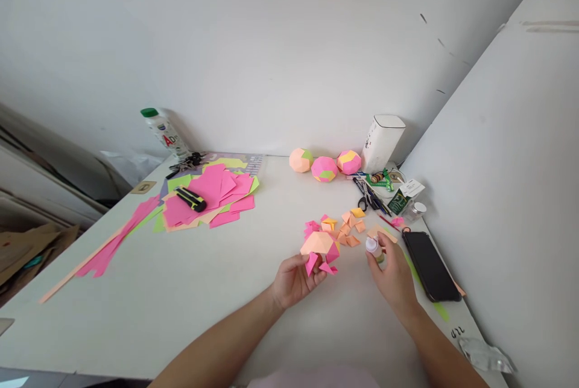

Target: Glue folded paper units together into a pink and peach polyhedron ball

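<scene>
The left hand (293, 282) pinches a peach-and-pink paper shape (319, 244); the right hand (394, 276) grips a small bottle (372, 246) near it.

peach-pink paper shell (320, 243) is held near bottle (372, 246).

Back left: white plastic bottle with green cap (169, 134), red lettering on its label, standing near the white back wall (226, 44). Bunch of dark metal keys (187, 162) just beside its base. Back right: tall white rounded-edge container (382, 145), upright, dark marks on its side. In front of it, clutter: black-handled scissors (362, 203), dark green printed card (400, 202), small white card (411, 187), clear jar with silver lid (415, 212). Right edge: black smartphone (432, 266), lying flat, screen dark. Nearer: dark handwritten marks (458, 332) on the tabletop, then crumpled silvery packet (486, 355). Brown cardboard (27, 249), far left, beyond the table edge. Short dark streaks (423, 18) on the wall, upper right.
</scene>
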A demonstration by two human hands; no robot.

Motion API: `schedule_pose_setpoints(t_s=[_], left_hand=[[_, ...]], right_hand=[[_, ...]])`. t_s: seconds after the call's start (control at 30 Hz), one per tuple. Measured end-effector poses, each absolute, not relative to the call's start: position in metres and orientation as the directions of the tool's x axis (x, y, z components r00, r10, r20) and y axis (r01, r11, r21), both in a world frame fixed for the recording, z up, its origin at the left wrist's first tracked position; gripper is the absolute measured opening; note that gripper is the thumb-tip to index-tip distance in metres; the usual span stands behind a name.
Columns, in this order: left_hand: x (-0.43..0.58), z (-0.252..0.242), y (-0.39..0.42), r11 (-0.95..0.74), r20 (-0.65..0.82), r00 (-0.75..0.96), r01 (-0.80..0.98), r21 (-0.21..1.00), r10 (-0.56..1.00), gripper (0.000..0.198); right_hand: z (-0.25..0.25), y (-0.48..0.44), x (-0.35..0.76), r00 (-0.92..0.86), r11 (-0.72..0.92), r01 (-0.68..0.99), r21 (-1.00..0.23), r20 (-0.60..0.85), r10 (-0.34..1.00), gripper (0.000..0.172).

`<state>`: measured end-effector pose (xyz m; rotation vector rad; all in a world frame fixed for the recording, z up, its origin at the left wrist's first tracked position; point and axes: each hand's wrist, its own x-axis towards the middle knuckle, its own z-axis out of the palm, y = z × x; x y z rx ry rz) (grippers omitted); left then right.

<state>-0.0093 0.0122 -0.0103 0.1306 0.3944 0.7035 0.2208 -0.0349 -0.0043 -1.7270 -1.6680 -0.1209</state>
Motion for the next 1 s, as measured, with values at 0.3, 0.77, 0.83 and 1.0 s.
schedule_pose_setpoints(t_s=[0.3, 0.77, 0.83, 1.0], left_hand=[[-0.009, -0.015, 0.011, 0.751, -0.303, 0.687, -0.598, 0.280, 0.660, 0.017], [-0.009, -0.012, 0.010, 0.757, -0.314, 0.689, -0.577, 0.307, 0.653, 0.017], [-0.008, -0.012, 0.010, 0.759, -0.308, 0.694, -0.574, 0.307, 0.650, 0.018], [-0.008, -0.012, 0.010, 0.764, -0.273, 0.716, -0.569, 0.305, 0.642, 0.022]], right_hand=[[0.001, -0.036, 0.222, 0.192, 0.028, 0.927, -0.375, 0.536, 0.822, 0.044], [0.009, -0.035, 0.225, 0.249, 0.055, 0.876, -0.480, 0.547, 0.799, 0.016], [0.006, -0.034, 0.226, 0.246, 0.049, 0.879, -0.475, 0.540, 0.805, 0.022], [0.001, -0.034, 0.226, 0.251, 0.027, 0.882, -0.470, 0.518, 0.818, 0.037]])
